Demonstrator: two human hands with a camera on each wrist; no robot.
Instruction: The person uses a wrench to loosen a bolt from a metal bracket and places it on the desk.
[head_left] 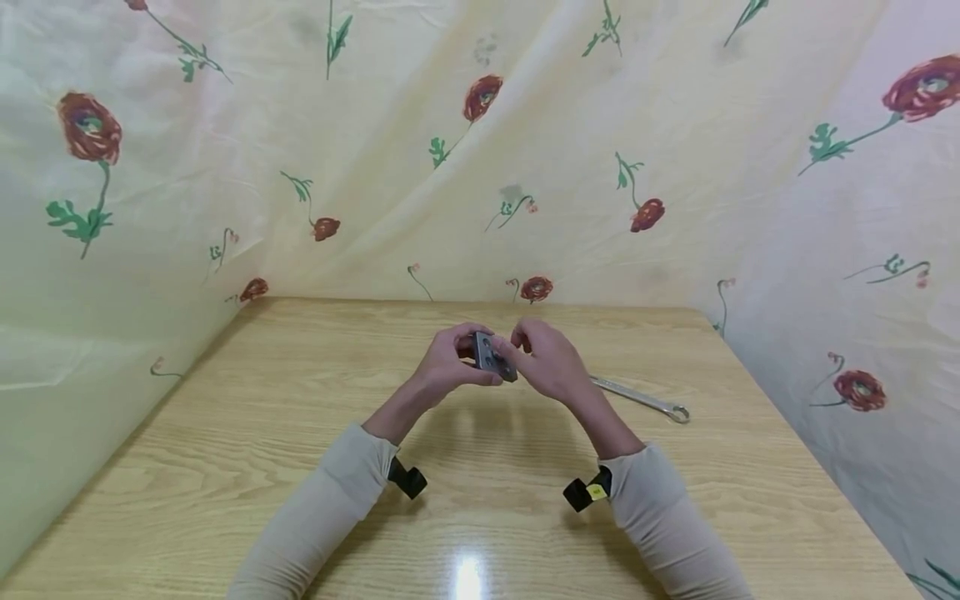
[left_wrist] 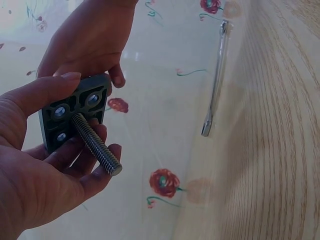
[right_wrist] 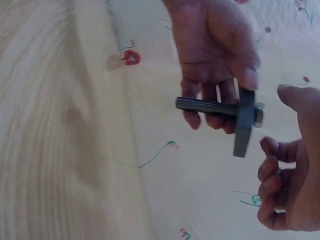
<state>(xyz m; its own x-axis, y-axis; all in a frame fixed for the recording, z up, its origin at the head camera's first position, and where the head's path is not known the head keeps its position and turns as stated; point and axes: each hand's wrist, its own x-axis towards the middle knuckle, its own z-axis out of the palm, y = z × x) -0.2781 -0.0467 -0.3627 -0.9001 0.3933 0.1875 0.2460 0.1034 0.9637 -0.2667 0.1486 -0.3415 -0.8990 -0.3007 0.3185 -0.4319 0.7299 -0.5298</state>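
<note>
My left hand (head_left: 442, 362) grips a dark grey plate with holes (head_left: 482, 350) above the table's middle. A threaded bolt (left_wrist: 95, 142) passes through the plate; its shank sticks out on the palm side in the left wrist view. The hex head (right_wrist: 258, 115) sits against the plate's other face in the right wrist view. My right hand (right_wrist: 297, 185) is beside that head, thumb raised and fingers loosely curled, with a gap between them and the bolt head. From the head view, the right thumb overlaps the plate.
A steel wrench (head_left: 641, 395) lies on the wooden table (head_left: 225, 467) right of my right hand. Floral cloth (head_left: 375, 150) hangs behind the table and along both sides. Black wrist cameras (head_left: 407, 479) hang below each sleeve.
</note>
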